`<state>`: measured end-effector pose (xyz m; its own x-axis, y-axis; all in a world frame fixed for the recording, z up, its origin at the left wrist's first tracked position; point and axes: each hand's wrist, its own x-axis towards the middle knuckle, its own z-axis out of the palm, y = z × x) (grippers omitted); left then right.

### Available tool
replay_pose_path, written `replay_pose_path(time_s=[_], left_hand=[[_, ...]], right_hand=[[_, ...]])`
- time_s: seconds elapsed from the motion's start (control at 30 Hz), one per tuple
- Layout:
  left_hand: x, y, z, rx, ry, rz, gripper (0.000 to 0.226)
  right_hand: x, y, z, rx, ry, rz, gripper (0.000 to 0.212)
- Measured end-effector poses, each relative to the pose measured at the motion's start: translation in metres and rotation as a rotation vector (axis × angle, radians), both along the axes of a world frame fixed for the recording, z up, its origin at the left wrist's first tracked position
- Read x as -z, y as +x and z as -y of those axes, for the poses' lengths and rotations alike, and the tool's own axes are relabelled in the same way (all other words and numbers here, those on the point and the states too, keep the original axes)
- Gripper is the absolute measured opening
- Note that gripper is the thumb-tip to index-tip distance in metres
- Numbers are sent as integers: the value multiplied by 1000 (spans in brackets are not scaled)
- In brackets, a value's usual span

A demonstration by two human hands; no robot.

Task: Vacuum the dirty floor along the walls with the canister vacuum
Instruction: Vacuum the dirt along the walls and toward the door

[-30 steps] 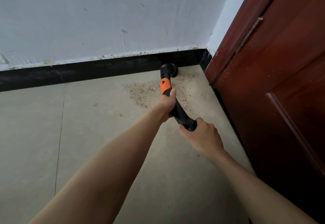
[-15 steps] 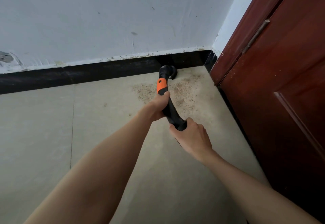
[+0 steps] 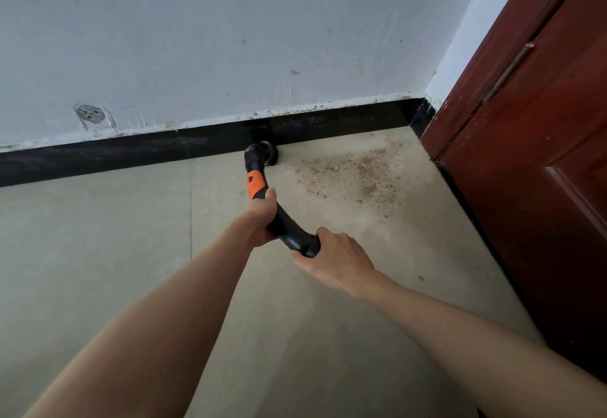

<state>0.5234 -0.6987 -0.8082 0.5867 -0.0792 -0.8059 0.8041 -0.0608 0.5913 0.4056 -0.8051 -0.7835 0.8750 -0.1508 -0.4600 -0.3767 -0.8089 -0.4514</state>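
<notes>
- The left hand (image 3: 262,217) grips the black vacuum handle (image 3: 285,227) just below its orange band (image 3: 254,184).
- The right hand (image 3: 335,256) holds the handle's rear end, fingers curled round it.
- The round nozzle (image 3: 264,153) sits on the floor (image 3: 98,237) against the black baseboard (image 3: 131,151), left of the dirt patch (image 3: 354,171).

Floor (image 3: 98,253) is laid in pale beige tiles; one straight grout seam (image 3: 191,210) is seen running from the black skirting (image 3: 131,151) toward the viewer. A patch of brown gritty dirt (image 3: 354,171) is scattered on the tile near the corner, between skirting and red-brown door (image 3: 542,187). A round black brush nozzle (image 3: 262,154) is set on the floor against the skirting, just left of the dirt. A lone speck (image 3: 420,278) is noted apart.
</notes>
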Motion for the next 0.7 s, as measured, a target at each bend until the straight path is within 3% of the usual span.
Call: replay_pose_path(time_s=[0.3,0.7], left_hand=[[-7,-11,-15,46,79,20,51],[-19,-19,42,154,70,36,52]], right_hand=[[-8,-12,-11,9,33,11,43],[-17,-26,32,117,-4,58,45]])
